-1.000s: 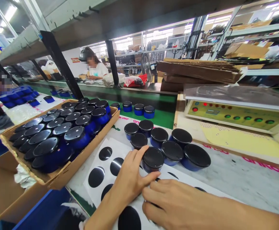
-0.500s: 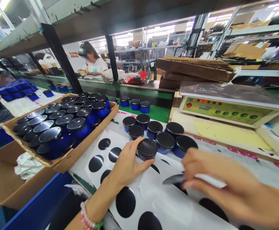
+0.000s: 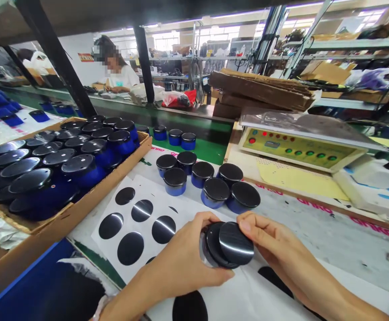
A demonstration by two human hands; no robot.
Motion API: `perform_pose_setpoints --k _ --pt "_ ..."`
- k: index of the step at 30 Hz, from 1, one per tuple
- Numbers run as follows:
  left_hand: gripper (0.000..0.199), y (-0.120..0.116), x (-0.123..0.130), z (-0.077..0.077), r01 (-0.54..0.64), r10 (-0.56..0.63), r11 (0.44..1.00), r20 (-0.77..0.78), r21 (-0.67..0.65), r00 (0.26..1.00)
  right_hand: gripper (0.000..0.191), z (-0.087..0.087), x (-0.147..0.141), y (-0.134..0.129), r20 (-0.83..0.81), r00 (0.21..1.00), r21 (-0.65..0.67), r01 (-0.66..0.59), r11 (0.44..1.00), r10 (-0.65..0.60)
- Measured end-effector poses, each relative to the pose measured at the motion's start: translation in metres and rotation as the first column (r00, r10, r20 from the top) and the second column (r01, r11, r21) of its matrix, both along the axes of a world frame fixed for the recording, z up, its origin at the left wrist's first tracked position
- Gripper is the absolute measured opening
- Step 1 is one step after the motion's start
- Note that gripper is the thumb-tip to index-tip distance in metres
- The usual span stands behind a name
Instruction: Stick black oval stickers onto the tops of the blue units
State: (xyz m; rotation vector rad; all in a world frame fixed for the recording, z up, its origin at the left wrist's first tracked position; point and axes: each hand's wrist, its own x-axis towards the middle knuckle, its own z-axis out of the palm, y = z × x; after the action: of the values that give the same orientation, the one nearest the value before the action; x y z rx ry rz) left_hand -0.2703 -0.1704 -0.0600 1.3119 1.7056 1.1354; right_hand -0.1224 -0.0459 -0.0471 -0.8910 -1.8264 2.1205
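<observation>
Black disc [image 3: 236,244] moved over jar [image 3: 213,243]; left grip [image 3: 186,261] clamped around jar, right grip [image 3: 278,238] pinching disc's upper edge.

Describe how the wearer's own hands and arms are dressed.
The left hand and right hand are both ungloved, with no ring or watch showing. Neither arm shows a sleeve as far as the picture reaches. Around the left arm, at the lower edge, is a sliver of a pale band, perhaps a bracelet; too little shows to tell.
</observation>
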Motion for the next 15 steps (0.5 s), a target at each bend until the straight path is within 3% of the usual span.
perform_pose_setpoints --k 6,15 --pt "0.067 0.003 -0.004 0.001 0.045 -0.041 0.998 -0.102 0.038 0.994 0.031 -0.003 -0.007 0.001 -0.051 0.999 0.005 -0.004 1.0 0.004" --pt "0.064 0.003 -0.003 -0.001 0.051 -0.037 0.993 -0.132 0.103 0.991 0.032 -0.004 -0.012 -0.001 -0.048 0.999 0.06 -0.015 0.998 0.018"
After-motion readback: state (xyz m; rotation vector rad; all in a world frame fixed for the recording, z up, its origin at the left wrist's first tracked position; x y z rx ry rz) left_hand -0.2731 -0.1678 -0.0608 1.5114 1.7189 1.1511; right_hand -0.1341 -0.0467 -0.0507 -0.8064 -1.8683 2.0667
